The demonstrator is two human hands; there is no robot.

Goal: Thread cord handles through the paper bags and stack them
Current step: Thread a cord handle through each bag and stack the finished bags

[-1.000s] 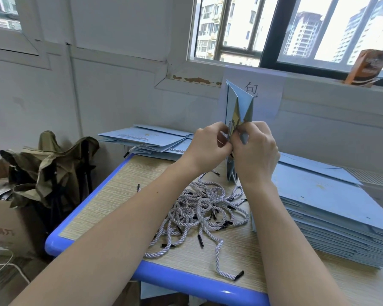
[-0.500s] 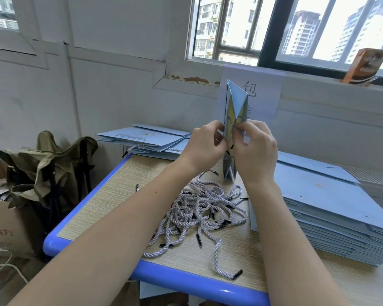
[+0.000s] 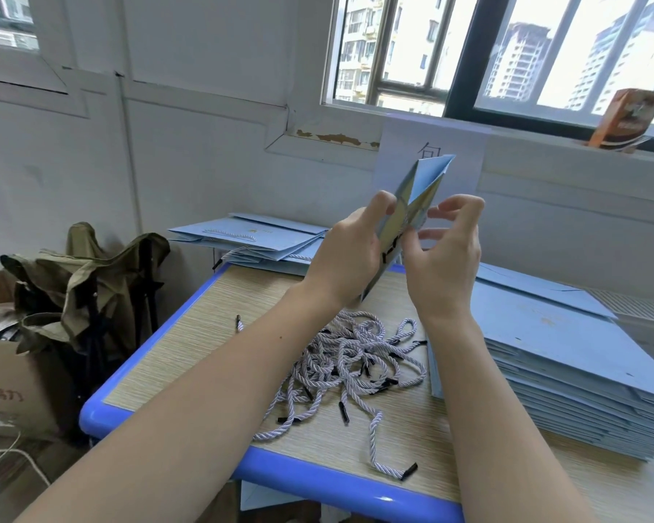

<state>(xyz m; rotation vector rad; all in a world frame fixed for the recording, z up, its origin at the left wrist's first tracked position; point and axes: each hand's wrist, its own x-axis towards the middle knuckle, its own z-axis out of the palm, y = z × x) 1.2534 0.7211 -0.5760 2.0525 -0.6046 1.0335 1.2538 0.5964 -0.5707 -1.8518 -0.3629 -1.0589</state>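
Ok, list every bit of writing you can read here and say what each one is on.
"包": on the white paper sheet stuck to the wall under the window, partly hidden by the held light blue paper bag.
Red characters on the brown cardboard box at far left: cut off, not fully readable.
Print on the orange carton on the windowsill: too blurred.
Gold mark on the stacked blue bags: too small.

Table front left: a strip of bare tabletop (image 3: 189, 356) lies open between the blue edge and the cord pile (image 3: 355, 364); only one loose cord end (image 3: 238, 322) sits on it.
Table centre: the tangled cords fill the middle, one trailing to the front edge.
Right side: a tall stack of flat bags (image 3: 567, 371) blocks that side.
Far left corner: a lower bag stack (image 3: 253, 239) lies against the wall.
Above centre: both hands, left hand (image 3: 346, 254) and right hand (image 3: 444, 258), and the held bag (image 3: 412, 205) fill the air over the cords.
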